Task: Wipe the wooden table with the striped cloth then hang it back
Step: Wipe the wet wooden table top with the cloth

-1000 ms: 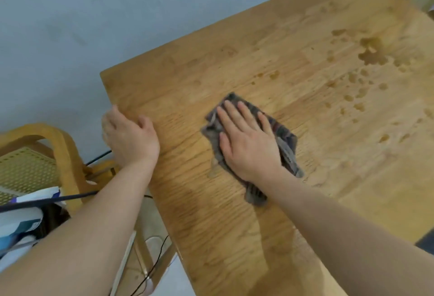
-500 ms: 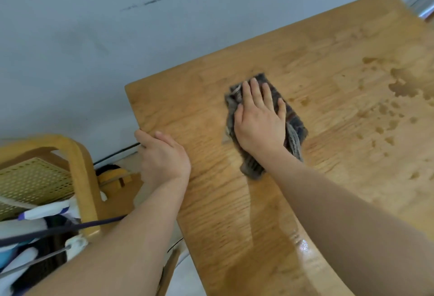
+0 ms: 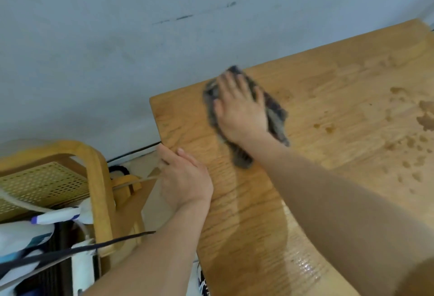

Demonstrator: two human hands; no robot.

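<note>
Looking from our left, a wooden chair (image 3: 95,173) stands beside the table, with white plastic things (image 3: 61,215) and a black strap (image 3: 70,252) crowded against it. Our left hand (image 3: 185,178) grips the left edge of the wooden table (image 3: 340,98), thumb on top and fingers bent over the side. Farther right, our right hand (image 3: 239,110) lies flat with its fingers straight, pressing the striped cloth (image 3: 276,117) down near the far edge by the wall (image 3: 117,49). The cloth shows past the fingertips, at both sides and under the wrist. Wet spots (image 3: 425,119) dot the wood at the right, apart from the cloth.
</note>
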